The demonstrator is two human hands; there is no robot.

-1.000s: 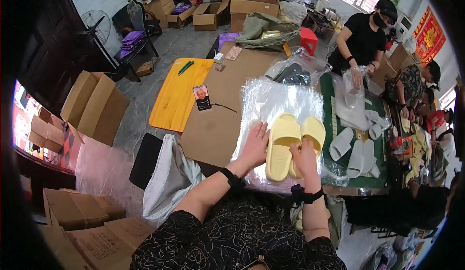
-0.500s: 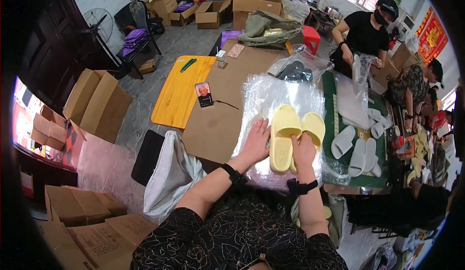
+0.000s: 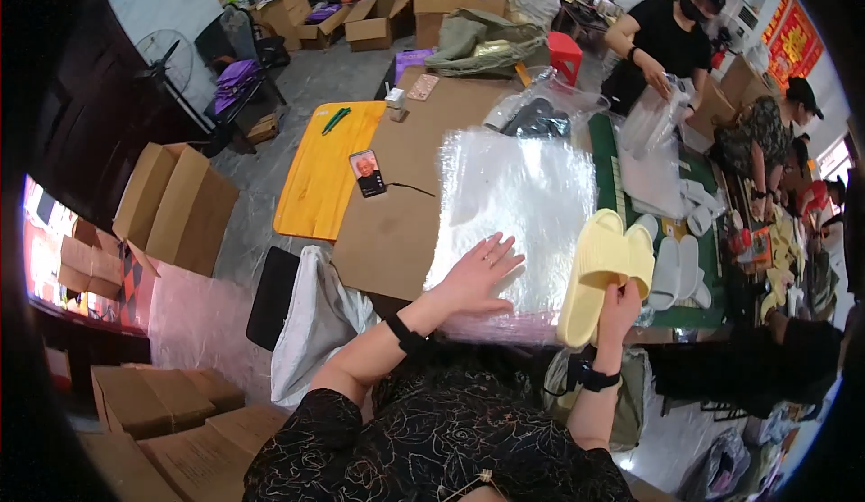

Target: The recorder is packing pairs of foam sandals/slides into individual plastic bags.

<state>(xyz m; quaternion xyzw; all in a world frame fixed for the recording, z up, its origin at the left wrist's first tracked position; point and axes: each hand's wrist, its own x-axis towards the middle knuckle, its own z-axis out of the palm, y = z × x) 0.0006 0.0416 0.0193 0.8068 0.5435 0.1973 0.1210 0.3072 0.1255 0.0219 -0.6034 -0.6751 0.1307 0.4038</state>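
A: What does the left hand (image 3: 478,272) do?
B: It lies flat, fingers spread, palm down on the stack of clear, shiny plastic bags (image 3: 523,205) that covers the near part of the brown cardboard-topped worktable (image 3: 396,223). It grips nothing; it only presses the sheets

A: And the right hand (image 3: 620,308)?
B: Its fingers are closed round the heel end of a pair of pale yellow foam slippers (image 3: 604,268), held together and raised just off the right edge of the plastic stack. The slippers tilt, toes pointing away from the person

A: Where do the slippers sit in relation to the left hand?
B: To its right, near but apart, with a strip of plastic between them

A: What lies beyond the plastic?
B: A black smartphone (image 3: 367,173) with a lit screen rests face up on the table to the left of the stack, beside a flat yellow board (image 3: 320,177) bearing a green marker (image 3: 336,120). To the right lies a green mat (image 3: 605,155), with white slippers (image 3: 678,263) in rows past the yellow pair

A: Is anyone else in view?
B: A person in a black shirt (image 3: 658,38) stands at the far right of the table, handling a clear bag (image 3: 651,119). Brown cardboard boxes (image 3: 171,200) stand on the floor at left, and a white sack (image 3: 315,322) hangs at the near table edge
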